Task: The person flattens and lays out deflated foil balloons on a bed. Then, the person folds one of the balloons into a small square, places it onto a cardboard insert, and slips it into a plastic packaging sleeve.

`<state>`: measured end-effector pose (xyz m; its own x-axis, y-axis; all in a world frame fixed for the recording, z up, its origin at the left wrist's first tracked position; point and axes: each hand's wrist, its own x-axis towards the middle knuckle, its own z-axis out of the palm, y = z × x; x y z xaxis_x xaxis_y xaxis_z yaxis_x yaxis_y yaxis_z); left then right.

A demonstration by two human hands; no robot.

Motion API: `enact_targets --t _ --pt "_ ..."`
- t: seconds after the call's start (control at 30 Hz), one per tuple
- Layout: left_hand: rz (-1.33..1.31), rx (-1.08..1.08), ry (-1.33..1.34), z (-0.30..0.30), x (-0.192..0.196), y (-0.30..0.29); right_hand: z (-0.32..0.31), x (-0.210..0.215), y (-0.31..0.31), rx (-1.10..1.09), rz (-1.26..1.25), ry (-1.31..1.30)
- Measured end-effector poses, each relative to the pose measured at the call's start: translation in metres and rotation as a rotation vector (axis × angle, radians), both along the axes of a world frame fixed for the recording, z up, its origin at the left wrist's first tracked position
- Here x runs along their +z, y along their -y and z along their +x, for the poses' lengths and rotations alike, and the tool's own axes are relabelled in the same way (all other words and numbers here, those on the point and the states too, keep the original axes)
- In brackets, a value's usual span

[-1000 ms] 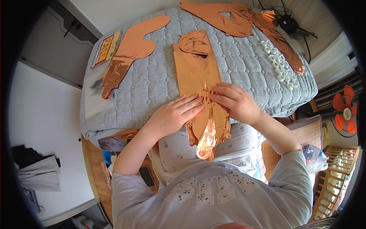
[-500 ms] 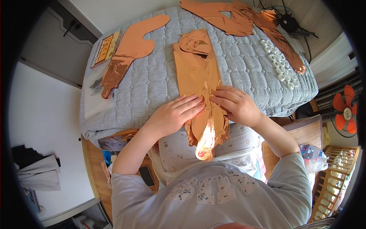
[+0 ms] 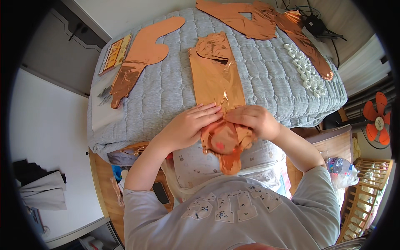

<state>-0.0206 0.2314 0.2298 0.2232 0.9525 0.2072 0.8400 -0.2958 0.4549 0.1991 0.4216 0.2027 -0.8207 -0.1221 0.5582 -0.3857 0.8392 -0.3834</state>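
Note:
A flat, uninflated copper-coloured foil balloon [image 3: 214, 85] lies lengthwise on the bed in front of me, its near end hanging over the edge toward my lap. Stretched fingers of my left hand [image 3: 197, 123] rest flat on its left side, near the bed's edge. My right hand [image 3: 255, 121] has its fingers bent together on the foil just opposite, pinching it close to the left fingertips. Below the hands the foil is bunched and creased, with a rounded tab at the bottom. My right thumb is hidden.
Another flat foil balloon [image 3: 143, 52] lies at the left beside a colourful flat package [image 3: 116, 54]. More copper foil [image 3: 239, 18] is at the far right, near several white rings [image 3: 306, 73]. An orange-bladed fan [image 3: 378, 118] and a wooden crib [image 3: 364, 198] stand at the right.
My right hand has shifted slightly down, and its fingers have bent inward on the foil. The foil's near end has crumpled and lost its bright glare. The left hand has barely moved.

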Motion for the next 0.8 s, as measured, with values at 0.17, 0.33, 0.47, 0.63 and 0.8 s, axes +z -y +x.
enact_targets --t 0.17,0.33,0.47,0.63,0.8 --pt "-0.395 0.246 0.435 -0.005 0.012 -0.001 -0.008 0.03 0.011 -0.258 -0.564 0.317" --pt "-0.219 0.496 0.876 -0.006 0.001 -0.018 -0.037 0.04 -0.015 -0.381 -0.78 0.583" --pt "-0.113 0.537 0.833 -0.002 -0.001 -0.017 -0.047 0.041 -0.024 -0.345 -1.215 0.705" --pt "-0.106 0.677 0.639 0.006 0.0 -0.012 -0.058 0.047 -0.031 -0.42 -1.218 0.897" --pt "-0.014 0.703 0.671 0.01 -0.003 -0.006 -0.067 0.055 -0.028 -0.428 -1.208 0.951"
